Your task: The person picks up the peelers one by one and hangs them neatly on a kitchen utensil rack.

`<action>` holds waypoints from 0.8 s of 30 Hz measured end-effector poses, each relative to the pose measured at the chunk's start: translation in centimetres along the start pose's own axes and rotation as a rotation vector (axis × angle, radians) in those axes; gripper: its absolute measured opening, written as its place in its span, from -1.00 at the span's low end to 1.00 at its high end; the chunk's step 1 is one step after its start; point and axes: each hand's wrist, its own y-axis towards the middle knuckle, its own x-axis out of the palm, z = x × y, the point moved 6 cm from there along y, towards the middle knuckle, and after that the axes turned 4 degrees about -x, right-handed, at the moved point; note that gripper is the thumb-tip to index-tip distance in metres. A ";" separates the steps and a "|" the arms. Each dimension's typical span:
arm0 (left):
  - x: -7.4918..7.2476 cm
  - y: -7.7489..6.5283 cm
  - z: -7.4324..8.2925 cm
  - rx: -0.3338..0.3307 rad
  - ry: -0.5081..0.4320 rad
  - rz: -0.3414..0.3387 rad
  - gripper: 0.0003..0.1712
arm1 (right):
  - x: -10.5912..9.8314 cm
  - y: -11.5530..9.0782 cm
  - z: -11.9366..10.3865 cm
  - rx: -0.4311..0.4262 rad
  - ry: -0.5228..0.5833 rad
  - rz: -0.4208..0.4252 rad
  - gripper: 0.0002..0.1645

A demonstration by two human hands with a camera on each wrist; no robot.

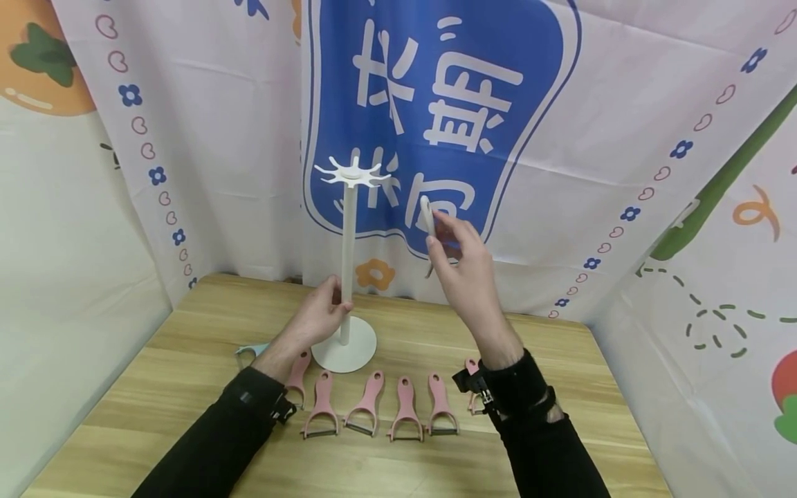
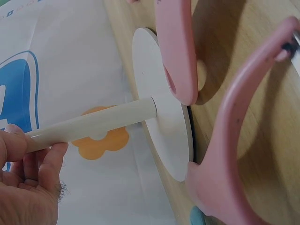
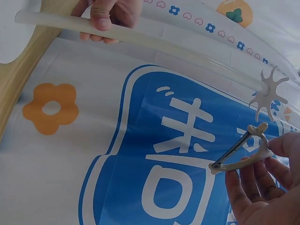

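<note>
A white stand [image 1: 349,238] rises from a round base, with a ring of curved hooks at its top. Around the lower half of its pole, my left hand [image 1: 319,311] curls its thumb and fingers; the left wrist view shows this grip on the pole [image 2: 103,118] too. To the right of the hooks, my right hand [image 1: 468,268] pinches a white peeler [image 1: 427,213] in the air, apart from the stand. In the right wrist view the peeler's frame and metal blade [image 3: 232,150] stick out past the fingertips, while its handle is mostly hidden by the hand.
Several pink peelers [image 1: 406,404] lie on the wooden table [image 1: 249,443] in front of the stand. One more pink peeler [image 1: 471,366] is partly behind my right wrist. A light blue peeler [image 1: 250,350] lies left of the base. A printed curtain [image 1: 249,138] hangs behind the table.
</note>
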 end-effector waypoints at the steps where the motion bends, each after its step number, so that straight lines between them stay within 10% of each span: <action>1: 0.0 0.0 0.0 -0.001 0.000 0.000 -0.76 | 0.0 0.2 0.0 0.002 0.010 0.001 -0.48; 24: 0.0 0.0 0.1 0.004 -0.013 -0.006 -0.77 | 1.3 3.7 -1.6 -0.010 0.035 -0.044 -0.49</action>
